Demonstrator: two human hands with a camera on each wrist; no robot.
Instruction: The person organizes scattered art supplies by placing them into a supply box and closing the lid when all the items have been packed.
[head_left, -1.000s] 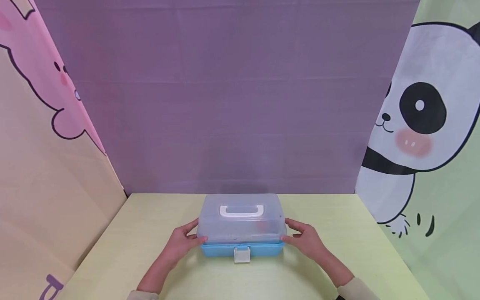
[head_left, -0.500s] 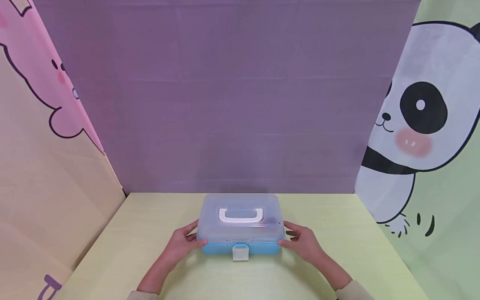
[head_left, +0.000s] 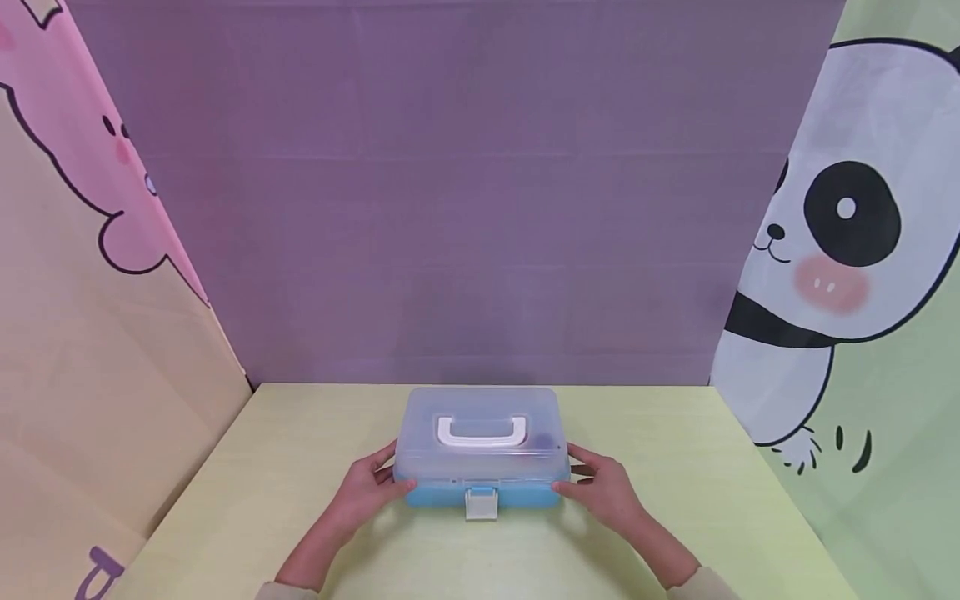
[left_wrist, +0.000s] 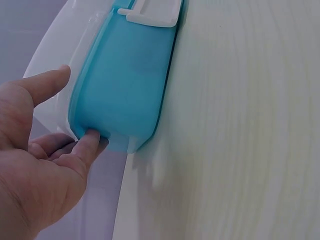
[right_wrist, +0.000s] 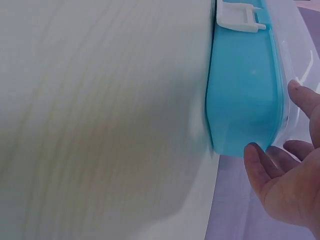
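Observation:
A plastic storage box (head_left: 517, 497) with a light blue base, a translucent lid (head_left: 480, 462) and a white carry handle (head_left: 482, 441) sits on the pale table. The lid lies down on the base. At the front, a white latch (head_left: 482, 505) hangs over the blue wall. My left hand (head_left: 366, 487) grips the box's left end, thumb at the front corner. The right hand (head_left: 603, 492) holds the opposite end the same way. Both wrist views show fingertips right at the end of the blue base (left_wrist: 125, 75), with the thumbs beside the lid.
The light wood-grain table (head_left: 300, 442) extends to both sides of the box and in front of it. A purple cloth wall (head_left: 480, 208) rises behind its back edge. Printed side panels stand left and right, one with a panda (head_left: 892, 92).
The lid has come down onto the base, its front edge lower over the blue rim. Both thumbs have slid slightly inward and down, the right one more. The handle has tipped towards the front.

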